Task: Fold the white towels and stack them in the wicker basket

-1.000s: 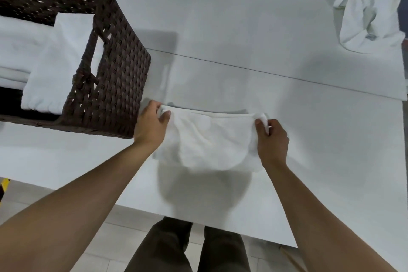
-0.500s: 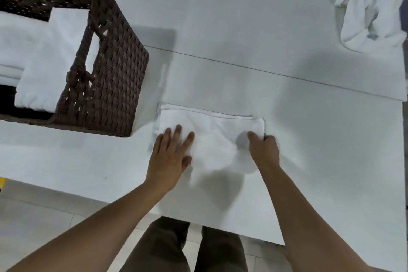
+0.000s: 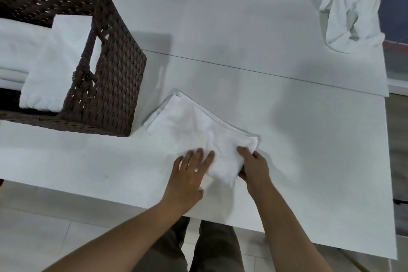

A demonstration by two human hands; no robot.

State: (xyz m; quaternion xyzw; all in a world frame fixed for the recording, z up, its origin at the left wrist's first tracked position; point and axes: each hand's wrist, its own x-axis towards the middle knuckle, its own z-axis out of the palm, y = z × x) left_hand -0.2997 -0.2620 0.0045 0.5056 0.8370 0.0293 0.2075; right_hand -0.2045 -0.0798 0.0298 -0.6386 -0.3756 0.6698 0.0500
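Note:
A folded white towel (image 3: 194,123) lies at an angle on the white table (image 3: 220,28), just right of the dark wicker basket (image 3: 110,95). My right hand (image 3: 254,168) grips the towel's near right corner, fingers curled around it. My left hand (image 3: 189,174) lies flat with spread fingers on the towel's near edge. Inside the basket sit folded white towels (image 3: 57,66), stacked. A crumpled white towel (image 3: 351,13) lies at the table's far right corner.
A seam (image 3: 265,72) runs across the table between its two panels. The table's near edge is just in front of my legs (image 3: 198,247), with tiled floor below. The table's right edge lies past the crumpled towel.
The towel has turned from square to the table edge to a slant, its right end pulled toward me. My left hand slid right along the near edge; my right hand closed on the corner.

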